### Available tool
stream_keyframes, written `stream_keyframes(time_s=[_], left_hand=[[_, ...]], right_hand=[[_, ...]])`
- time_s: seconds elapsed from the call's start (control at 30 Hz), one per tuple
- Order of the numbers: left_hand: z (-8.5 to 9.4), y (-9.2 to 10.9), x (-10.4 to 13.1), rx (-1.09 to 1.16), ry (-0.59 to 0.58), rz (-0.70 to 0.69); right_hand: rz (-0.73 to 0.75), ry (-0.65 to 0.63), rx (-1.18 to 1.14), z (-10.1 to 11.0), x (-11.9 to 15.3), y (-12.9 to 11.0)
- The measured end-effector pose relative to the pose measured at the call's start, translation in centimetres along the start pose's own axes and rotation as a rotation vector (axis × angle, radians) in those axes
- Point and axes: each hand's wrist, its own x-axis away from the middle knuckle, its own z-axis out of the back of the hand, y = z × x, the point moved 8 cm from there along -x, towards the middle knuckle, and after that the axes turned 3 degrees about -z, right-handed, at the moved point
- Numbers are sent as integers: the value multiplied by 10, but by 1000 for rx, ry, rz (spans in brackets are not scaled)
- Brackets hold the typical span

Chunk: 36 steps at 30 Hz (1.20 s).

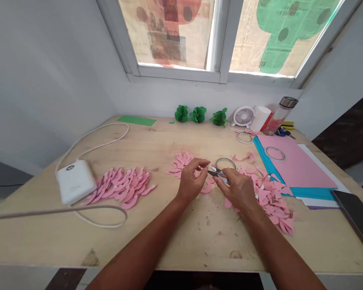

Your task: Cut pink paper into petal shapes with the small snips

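My right hand (236, 183) is closed around a small pair of scissors (213, 173), whose dark blades point left toward my left hand. My left hand (194, 175) is pinched at the fingertips by the blade ends; what it grips is too small to make out. Behind the scissors lies a tape roll (226, 159). A curved pink paper piece (207, 187) rests on the table between my hands. Small pink paper petals (180, 162) lie just beyond my left hand, and a heap of pink paper scraps (274, 201) spreads beside my right forearm.
Larger pink petals (125, 187) lie in rows at left, next to a white power bank (75, 182) with a cable. Green paper shapes (198, 114), a small fan (243, 117) and a bottle (280, 117) stand along the back. Coloured sheets (302, 165) and a phone (355, 219) lie at right.
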Motion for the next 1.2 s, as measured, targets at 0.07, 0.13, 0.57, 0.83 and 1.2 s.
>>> stream_keyframes(time_s=[0.07, 0.13, 0.57, 0.83, 1.2], left_hand=[[1, 1, 0, -5, 7, -5], [2, 1, -1, -14, 14, -12], [-4, -9, 0, -9, -47, 45], [-5, -7, 0, -28, -55, -11], [-1, -4, -2, 26, -36, 3]], right_hand=[[-7, -9, 12, 0, 0, 0], [-11, -17, 19, -1, 0, 0], [-18, -36, 31, -3, 0, -1], [-43, -19, 33, -1, 0, 1], [-70, -33, 36, -3, -1, 5]])
